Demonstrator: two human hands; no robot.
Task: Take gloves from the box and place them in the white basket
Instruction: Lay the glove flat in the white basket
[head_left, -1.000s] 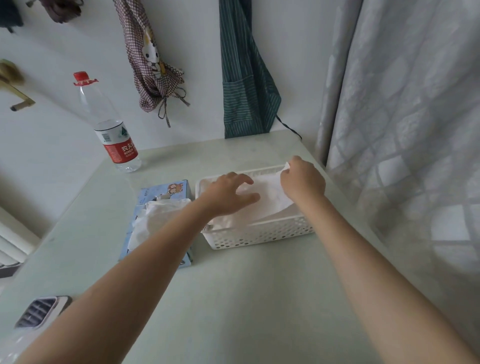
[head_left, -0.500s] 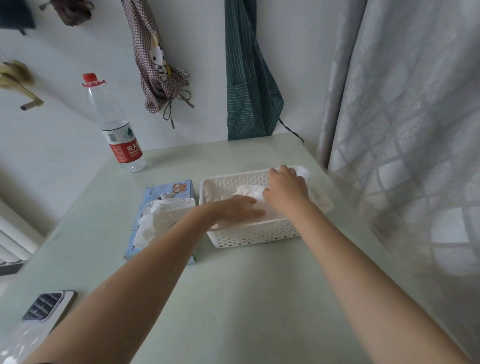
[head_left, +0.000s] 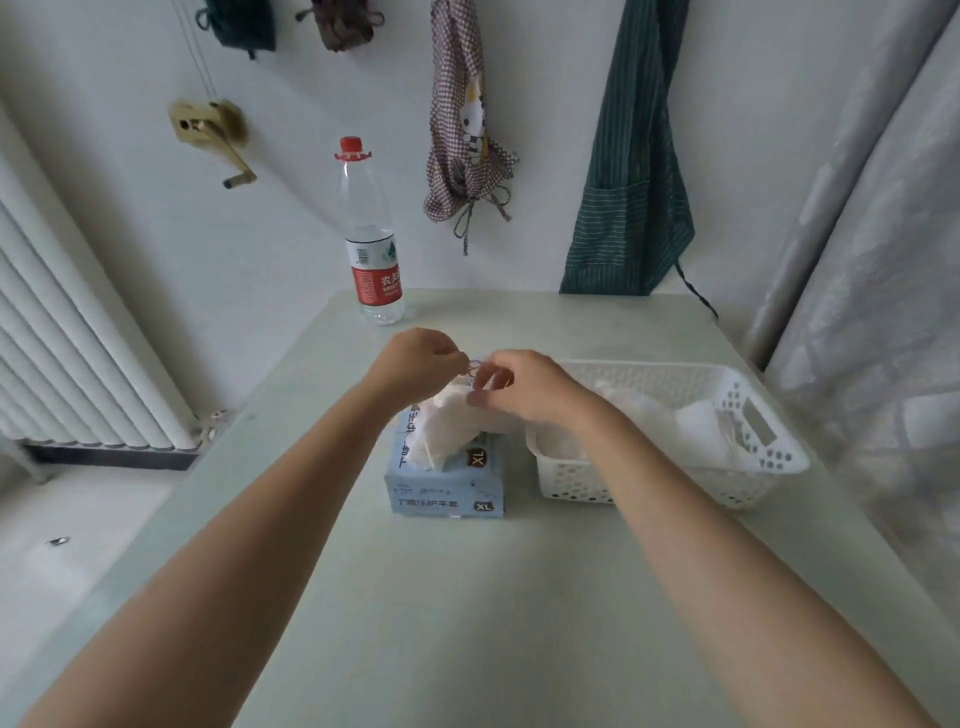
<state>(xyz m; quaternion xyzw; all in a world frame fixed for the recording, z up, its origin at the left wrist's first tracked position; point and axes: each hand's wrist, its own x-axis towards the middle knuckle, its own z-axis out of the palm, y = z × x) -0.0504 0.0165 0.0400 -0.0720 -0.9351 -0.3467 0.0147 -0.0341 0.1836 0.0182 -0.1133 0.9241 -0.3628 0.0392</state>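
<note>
A light blue glove box marked XL lies on the pale table, with white gloves bunched out of its top opening. To its right stands the white perforated basket, holding several white gloves. Both hands hover over the far end of the box. My left hand has its fingers curled, pinching near the top of the bunch. My right hand touches the gloves with thumb and fingertips closed on the white material. How firmly each hand grips is hard to tell.
A plastic water bottle with a red cap stands at the table's far edge. Aprons hang on the wall behind. A curtain runs along the right side and a white radiator stands at the left.
Both hands left the basket and moved left over the glove box. The gloves they were pressing stay in the basket. The camera view shifted, so the box sits near centre.
</note>
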